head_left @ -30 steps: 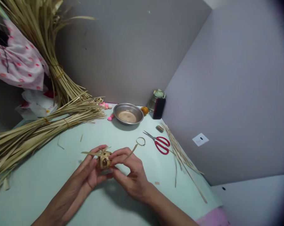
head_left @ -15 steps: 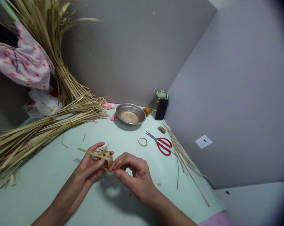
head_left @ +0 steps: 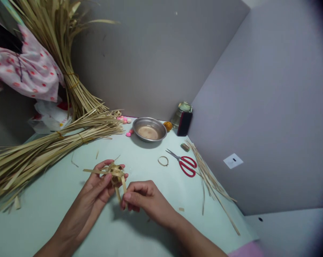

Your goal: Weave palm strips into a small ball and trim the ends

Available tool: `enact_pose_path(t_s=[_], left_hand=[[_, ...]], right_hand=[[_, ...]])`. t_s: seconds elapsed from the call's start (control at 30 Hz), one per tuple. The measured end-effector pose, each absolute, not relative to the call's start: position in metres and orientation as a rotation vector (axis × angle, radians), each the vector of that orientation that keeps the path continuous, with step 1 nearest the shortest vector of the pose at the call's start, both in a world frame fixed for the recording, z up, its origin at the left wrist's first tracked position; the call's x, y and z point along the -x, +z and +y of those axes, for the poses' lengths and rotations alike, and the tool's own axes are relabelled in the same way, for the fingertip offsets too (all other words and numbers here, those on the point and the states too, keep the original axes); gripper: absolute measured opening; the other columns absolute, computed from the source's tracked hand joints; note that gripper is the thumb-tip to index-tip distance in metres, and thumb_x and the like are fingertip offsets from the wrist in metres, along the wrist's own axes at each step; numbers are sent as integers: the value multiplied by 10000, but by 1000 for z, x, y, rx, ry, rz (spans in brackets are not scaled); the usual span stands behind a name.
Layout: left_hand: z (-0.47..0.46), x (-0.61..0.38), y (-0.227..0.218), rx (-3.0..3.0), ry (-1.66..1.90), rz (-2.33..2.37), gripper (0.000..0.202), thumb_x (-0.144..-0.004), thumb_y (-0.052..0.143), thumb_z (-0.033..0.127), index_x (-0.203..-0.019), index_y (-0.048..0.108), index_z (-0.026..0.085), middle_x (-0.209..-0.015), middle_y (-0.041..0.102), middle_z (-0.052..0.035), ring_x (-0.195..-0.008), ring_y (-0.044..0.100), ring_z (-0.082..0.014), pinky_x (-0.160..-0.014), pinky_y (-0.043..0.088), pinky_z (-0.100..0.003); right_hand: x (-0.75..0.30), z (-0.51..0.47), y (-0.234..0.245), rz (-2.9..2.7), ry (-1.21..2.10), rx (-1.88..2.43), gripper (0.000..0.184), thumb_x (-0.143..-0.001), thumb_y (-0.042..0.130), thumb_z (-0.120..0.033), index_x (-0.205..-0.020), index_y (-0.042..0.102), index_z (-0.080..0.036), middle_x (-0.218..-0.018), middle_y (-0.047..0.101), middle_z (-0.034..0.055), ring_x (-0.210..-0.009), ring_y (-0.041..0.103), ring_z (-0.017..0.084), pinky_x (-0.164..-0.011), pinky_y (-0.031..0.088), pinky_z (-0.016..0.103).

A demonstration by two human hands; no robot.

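Left hand (head_left: 102, 185): I see it curled around one small woven ball (head_left: 116, 174). Right hand (head_left: 144, 198): thumb and forefinger pinched on one flat strip (head_left: 124, 185) running down from the ball. Beyond the right hand: one thin ring (head_left: 163, 165), red-handled scissors (head_left: 181, 159); farther off, one metal bowl (head_left: 150, 140).

On my feed, a grey wall (head_left: 140, 57) meets a paler, violet-tinged wall (head_left: 257, 89) in a corner behind the mint-green table (head_left: 142, 160). I see a white wall plate (head_left: 233, 161) low on the paler one; the light dims leftward.
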State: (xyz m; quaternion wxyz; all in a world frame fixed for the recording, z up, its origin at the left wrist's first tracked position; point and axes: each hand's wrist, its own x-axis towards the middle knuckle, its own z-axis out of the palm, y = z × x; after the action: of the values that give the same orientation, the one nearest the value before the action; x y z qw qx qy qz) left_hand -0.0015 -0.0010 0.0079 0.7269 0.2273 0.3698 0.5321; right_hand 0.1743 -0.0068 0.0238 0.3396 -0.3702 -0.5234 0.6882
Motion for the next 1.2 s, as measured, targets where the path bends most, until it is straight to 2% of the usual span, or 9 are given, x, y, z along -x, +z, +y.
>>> enact_pose_path(t_s=[0.27, 0.67, 0.97, 1.2], left_hand=[[-7, 2, 7, -512, 1180, 826, 277, -927, 693, 334, -1194, 619, 340, -1167, 741, 1, -1105, 710, -175, -896, 591, -200], [-7, 0, 6, -525, 1169, 828, 336, -909, 707, 346, -1230, 607, 351, -1262, 706, -16, -1191, 684, -255, -868, 618, -231], [-9, -1, -2, -573, 1141, 809, 347, -919, 694, 356, -1248, 583, 369, -1280, 702, -13, -1228, 654, -259, -867, 609, -238], [-8, -1, -2, -565, 1131, 793, 355, -918, 696, 349, -1255, 585, 371, -1297, 690, -18, -1272, 627, -282, -893, 610, -272]], right_hand=[[-175, -6, 21, -1380, 1841, 915, 357, -833, 754, -478, -702, 702, -150, -678, 631, 0, -594, 459, 89, -598, 347, 234], [-172, -4, 12, -1275, 1934, 885, 370, -810, 765, -489, -717, 677, -141, -723, 666, 27, -592, 492, 92, -600, 367, 244], [-169, -4, 10, -1241, 1780, 950, 390, -833, 739, -508, -730, 673, -138, -717, 645, 24, -583, 481, 92, -597, 370, 250], [-172, -4, 15, -1206, 1844, 936, 326, -803, 749, -431, -676, 662, -143, -664, 647, 23, -570, 473, 101, -601, 360, 262]])
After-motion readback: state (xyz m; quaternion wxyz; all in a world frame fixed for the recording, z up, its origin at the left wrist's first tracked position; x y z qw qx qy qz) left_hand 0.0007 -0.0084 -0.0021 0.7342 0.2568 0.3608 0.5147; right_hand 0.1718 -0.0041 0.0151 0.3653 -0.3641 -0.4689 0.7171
